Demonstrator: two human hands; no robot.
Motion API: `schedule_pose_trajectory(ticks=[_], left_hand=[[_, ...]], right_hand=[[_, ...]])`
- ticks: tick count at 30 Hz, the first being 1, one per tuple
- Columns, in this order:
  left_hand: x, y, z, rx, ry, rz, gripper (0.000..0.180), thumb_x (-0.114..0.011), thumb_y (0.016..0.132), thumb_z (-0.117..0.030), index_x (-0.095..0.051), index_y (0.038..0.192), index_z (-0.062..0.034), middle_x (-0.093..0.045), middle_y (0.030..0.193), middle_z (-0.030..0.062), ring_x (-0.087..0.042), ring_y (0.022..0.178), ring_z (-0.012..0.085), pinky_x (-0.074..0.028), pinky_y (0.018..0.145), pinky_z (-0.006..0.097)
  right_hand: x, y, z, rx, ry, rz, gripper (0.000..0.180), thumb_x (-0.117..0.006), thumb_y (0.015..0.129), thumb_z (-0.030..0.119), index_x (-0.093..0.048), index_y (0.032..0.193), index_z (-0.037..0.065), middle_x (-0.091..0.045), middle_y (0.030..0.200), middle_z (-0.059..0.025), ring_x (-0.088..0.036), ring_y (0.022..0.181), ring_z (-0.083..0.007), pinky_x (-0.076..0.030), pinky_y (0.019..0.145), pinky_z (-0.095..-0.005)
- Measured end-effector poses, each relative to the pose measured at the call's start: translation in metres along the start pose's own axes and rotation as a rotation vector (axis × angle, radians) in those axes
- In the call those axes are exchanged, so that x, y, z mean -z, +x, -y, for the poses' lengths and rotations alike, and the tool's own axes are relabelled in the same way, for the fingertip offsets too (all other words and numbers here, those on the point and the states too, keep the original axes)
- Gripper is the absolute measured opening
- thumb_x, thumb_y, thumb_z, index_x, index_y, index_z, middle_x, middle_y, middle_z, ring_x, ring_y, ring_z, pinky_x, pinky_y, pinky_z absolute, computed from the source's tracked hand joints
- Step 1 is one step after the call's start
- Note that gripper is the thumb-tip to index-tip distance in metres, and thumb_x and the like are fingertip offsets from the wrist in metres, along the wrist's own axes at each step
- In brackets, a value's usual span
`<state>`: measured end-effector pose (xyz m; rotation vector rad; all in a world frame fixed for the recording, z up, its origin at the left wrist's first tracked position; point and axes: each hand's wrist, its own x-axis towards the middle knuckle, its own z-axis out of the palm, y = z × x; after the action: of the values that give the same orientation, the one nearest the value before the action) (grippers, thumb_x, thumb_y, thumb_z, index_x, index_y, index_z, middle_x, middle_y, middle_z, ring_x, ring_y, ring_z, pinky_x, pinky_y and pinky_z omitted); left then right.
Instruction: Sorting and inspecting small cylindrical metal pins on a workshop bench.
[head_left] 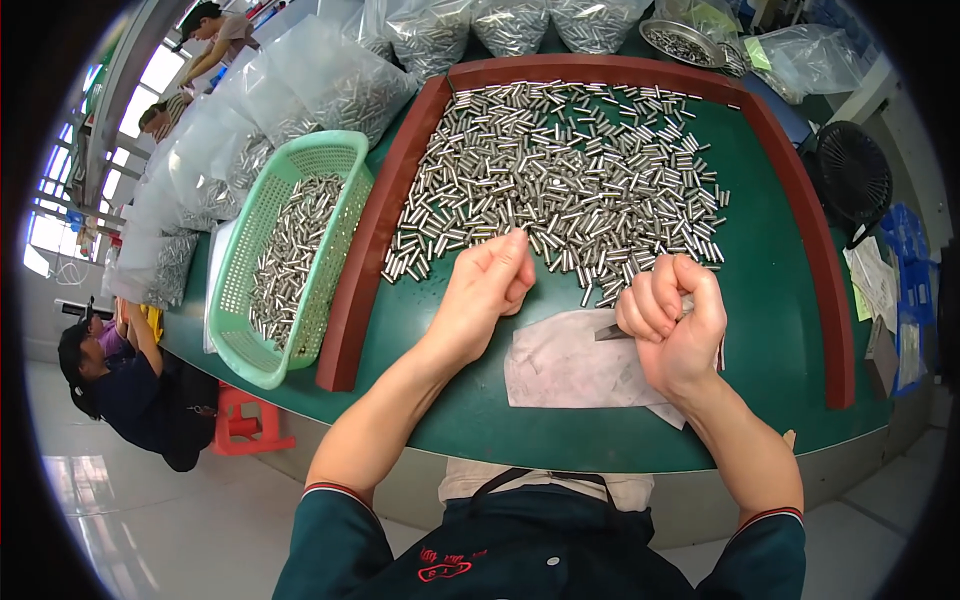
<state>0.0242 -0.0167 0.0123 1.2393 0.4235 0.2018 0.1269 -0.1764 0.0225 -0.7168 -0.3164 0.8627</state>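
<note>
The work surface is a green-topped table (780,300) bounded by a raised reddish-brown wooden rim (365,250), and across its far half lies a broad heap of short, shiny metal cylindrical pins (570,170). The left hand (485,290) is curled nearly closed at the near edge of that heap, thumb and forefinger pinched together at the pins; whether a pin is actually caught between them cannot be told. The right hand (672,325) is fisted around a slim dark metal tool (610,332), whose tip protrudes leftward over a pale grey sheet of paper (570,365) lying flat on the green top between the hands and the table's near edge. To the left, outside the rim, a light-green perforated plastic basket (290,250) holds more pins of the same kind, and clear plastic bags of pins (300,90) stand behind it and along the far edge, beside a round metal dish (682,42). A black fan (852,175) sits at the right. Other people are seated at the left, well apart from this bench. In the inspector's judgement, the step in hand is picking single pins from the heap's edge; it is best done by drawing from the loose near fringe rather than the dense middle, keeping the pinch light so neighbours are not dragged, and holding the tool steady over the sheet.
</note>
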Motion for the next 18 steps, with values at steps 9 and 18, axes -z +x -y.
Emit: schedule_pose_trajectory(ticks=[9,18], left_hand=[[-0.006,-0.001,0.004,-0.472,1.032,-0.183,0.008,-0.052,0.083,-0.007,-0.058,0.086,-0.0019,-0.057,0.062,0.0061,-0.052,0.053,0.0092,-0.040,0.049,0.023],[-0.007,-0.006,0.009,-0.743,1.468,-0.098,0.017,-0.061,0.074,-0.006,-0.062,0.091,-0.0079,-0.053,0.052,0.0089,-0.052,0.045,0.0229,-0.039,0.042,0.033]], right_hand=[[0.001,-0.001,0.000,0.003,0.017,-0.032,0.036,-0.029,0.086,0.020,-0.026,0.052,0.011,-0.024,0.042,0.0018,-0.015,0.039,-0.0068,-0.017,0.039,-0.0232],[0.002,-0.001,-0.002,0.002,0.020,-0.040,0.035,-0.031,0.085,0.020,-0.028,0.051,0.011,-0.026,0.042,0.0017,-0.018,0.038,-0.0066,-0.017,0.039,-0.0230]])
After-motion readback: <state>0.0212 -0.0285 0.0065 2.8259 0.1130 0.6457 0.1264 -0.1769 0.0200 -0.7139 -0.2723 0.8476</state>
